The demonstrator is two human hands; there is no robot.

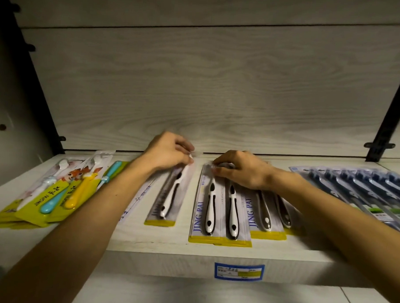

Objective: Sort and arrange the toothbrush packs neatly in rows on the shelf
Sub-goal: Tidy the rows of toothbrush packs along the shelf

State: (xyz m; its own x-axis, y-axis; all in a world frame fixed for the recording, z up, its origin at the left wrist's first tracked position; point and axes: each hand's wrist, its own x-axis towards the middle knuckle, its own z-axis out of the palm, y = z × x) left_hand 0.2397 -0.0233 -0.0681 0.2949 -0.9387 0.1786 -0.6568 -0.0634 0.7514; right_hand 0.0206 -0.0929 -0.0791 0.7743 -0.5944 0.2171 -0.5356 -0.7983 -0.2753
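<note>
Looks like a shop to me, some kind of convenience or general store. You've got a pale wood-grain display shelf (144,252) with a blue price label (239,271) stuck on its front edge, black slotted uprights (388,123) holding it up, and carded toothbrush packs (221,212) laid out flat like stock. Lighting's dim though.

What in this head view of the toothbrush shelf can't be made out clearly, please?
- Head view: top of the single black-and-white pack is covered by the left hand.
- Head view: brush heads of the double packs lie under the right hand.
- Head view: dark blue packs are cut off by the right edge.
- Head view: price label print is too small to read.
</note>
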